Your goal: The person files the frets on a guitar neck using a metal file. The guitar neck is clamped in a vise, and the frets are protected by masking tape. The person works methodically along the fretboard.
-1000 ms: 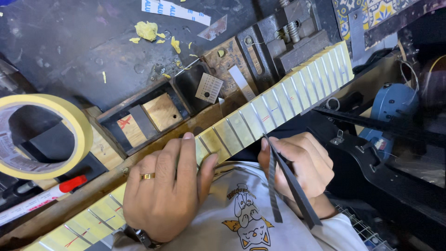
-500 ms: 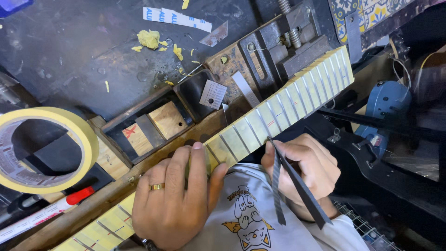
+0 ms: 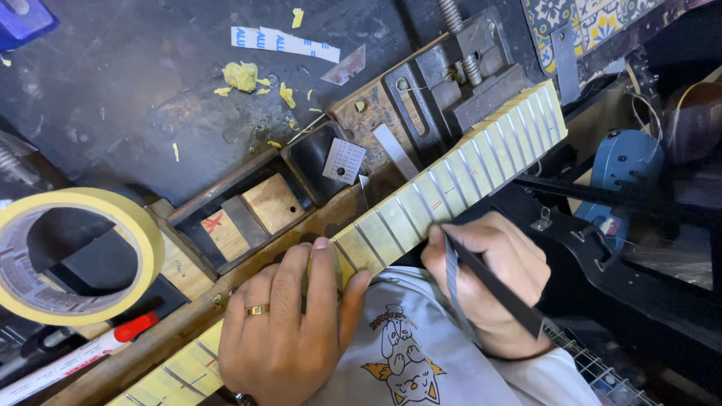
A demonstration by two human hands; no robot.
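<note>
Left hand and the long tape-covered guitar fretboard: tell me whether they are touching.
Touching. The head view shows the left hand lying flat across the long tape-covered guitar fretboard, fingers pressed on its surface with no gap.

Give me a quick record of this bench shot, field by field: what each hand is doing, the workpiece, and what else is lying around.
Left hand: left hand pressed flat on the guitar neck, gold ring on one finger
Right hand: right hand grips a slim dark file, tip at a fret
Workpiece: neck with yellow-taped fretboard, lying diagonally
Nearby: masking tape roll, red-capped marker, metal vise, yellow tape scraps
</note>
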